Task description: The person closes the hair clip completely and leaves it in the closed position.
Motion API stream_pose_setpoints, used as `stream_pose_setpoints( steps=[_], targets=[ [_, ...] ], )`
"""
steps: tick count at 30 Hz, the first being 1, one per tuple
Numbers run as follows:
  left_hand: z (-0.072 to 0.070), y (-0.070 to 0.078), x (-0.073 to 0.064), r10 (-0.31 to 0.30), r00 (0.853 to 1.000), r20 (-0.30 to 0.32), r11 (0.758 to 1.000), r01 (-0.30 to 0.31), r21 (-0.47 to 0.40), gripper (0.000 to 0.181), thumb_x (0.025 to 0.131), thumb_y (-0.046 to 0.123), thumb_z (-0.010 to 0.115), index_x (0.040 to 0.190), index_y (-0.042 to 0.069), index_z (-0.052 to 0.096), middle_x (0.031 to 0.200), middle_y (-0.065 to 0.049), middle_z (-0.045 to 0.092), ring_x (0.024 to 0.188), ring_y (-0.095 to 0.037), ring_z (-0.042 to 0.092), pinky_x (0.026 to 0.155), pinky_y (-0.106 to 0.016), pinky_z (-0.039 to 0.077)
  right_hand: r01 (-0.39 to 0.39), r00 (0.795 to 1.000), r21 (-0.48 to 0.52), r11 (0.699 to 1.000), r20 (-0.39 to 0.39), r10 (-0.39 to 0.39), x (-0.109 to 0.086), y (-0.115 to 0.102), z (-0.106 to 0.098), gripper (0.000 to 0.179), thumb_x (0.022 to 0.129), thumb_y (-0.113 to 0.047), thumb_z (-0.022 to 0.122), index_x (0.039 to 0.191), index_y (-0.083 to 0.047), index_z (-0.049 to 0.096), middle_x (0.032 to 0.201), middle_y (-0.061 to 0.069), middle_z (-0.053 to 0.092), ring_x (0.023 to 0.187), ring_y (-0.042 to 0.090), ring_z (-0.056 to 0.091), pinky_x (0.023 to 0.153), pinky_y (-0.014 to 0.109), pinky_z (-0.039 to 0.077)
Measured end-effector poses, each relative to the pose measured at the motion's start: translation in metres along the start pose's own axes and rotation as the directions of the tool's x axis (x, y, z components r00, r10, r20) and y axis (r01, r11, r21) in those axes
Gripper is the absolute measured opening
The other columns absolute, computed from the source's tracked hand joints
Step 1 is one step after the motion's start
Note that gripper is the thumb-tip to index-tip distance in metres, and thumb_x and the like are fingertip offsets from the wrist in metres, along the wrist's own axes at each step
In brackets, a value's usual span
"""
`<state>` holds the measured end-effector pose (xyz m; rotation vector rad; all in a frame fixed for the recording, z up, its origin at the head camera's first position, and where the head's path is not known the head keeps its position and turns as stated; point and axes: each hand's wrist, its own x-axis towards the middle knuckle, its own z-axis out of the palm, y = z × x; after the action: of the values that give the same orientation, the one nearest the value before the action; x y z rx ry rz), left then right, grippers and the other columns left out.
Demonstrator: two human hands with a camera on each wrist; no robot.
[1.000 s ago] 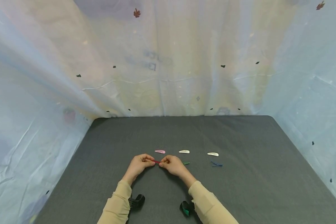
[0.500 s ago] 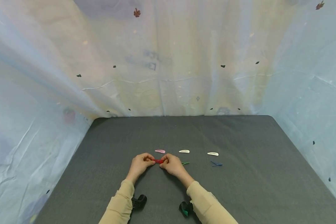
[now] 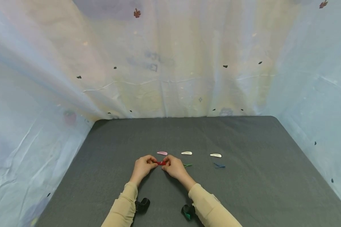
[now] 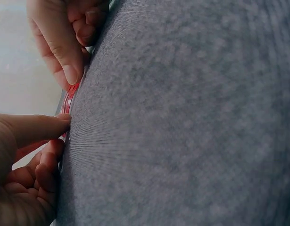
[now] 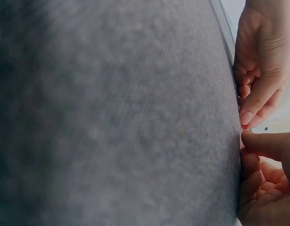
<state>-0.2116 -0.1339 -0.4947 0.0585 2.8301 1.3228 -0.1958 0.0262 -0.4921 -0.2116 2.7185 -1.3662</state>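
A red hair clip [image 3: 161, 163] spans the gap between my two hands, low over the dark cloth. My left hand [image 3: 142, 167] pinches its left end between thumb and fingers. At the other end, the thumb and fingers of my right hand [image 3: 174, 167] pinch it. The left wrist view shows the clip's glossy red face [image 4: 69, 100] between the fingertips, close to the cloth. Both ends are hidden under the fingers. Beside the right hand lies a green crossed hairpin [image 3: 188, 165], partly covered by that hand.
Behind the hands lie a pink snap clip [image 3: 162, 153] and a cream snap clip [image 3: 186, 153]. Farther right are another cream clip [image 3: 216, 155] and blue crossed hairpins [image 3: 219, 165]. A printed curtain [image 3: 182, 63] encloses the table [image 3: 258, 189] at the back and sides.
The red clip has turned from a thin edge to showing a broader face between the fingers. Both hands stay almost in place, with the left forearm shifted slightly right.
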Motion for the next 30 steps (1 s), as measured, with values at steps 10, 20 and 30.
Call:
stream_pose_setpoints(
  steps=[10, 20, 30],
  targets=[
    [0.000, 0.003, 0.001, 0.027, 0.999, 0.024, 1.000, -0.027, 0.005, 0.025, 0.074, 0.011, 0.075, 0.098, 0.007, 0.066, 0.064, -0.001, 0.058, 0.051, -0.008, 0.042, 0.050, -0.023, 0.034, 0.012, 0.998, 0.023, 1.000, 0.063, -0.013, -0.001, -0.004, -0.010, 0.027, 0.080, -0.011, 0.069, 0.102, 0.000, 0.059, 0.069, 0.004, 0.058, 0.054, 0.007, 0.043, 0.050, 0.019, 0.033],
    [-0.003, 0.005, -0.002, 0.005, 1.000, -0.007, 1.000, -0.005, 0.004, 0.017, 0.081, 0.018, 0.071, 0.097, 0.013, 0.069, 0.072, -0.003, 0.060, 0.058, -0.010, 0.044, 0.055, -0.024, 0.036, 0.037, 0.994, 0.075, 0.996, 0.102, -0.045, -0.005, -0.004, -0.025, 0.028, 0.082, -0.014, 0.066, 0.106, -0.001, 0.060, 0.074, 0.004, 0.062, 0.056, 0.006, 0.046, 0.050, 0.020, 0.037],
    [0.022, 0.050, -0.011, 0.142, 0.986, 0.085, 0.989, -0.138, -0.056, 0.017, 0.083, 0.018, 0.069, 0.097, 0.007, 0.068, 0.073, -0.004, 0.063, 0.059, -0.007, 0.047, 0.053, -0.021, 0.038, 0.026, 0.999, 0.097, 0.995, 0.036, -0.030, -0.015, 0.016, -0.069, 0.023, 0.086, -0.015, 0.064, 0.105, -0.002, 0.063, 0.074, 0.007, 0.064, 0.060, 0.016, 0.057, 0.051, 0.023, 0.040]
  ],
)
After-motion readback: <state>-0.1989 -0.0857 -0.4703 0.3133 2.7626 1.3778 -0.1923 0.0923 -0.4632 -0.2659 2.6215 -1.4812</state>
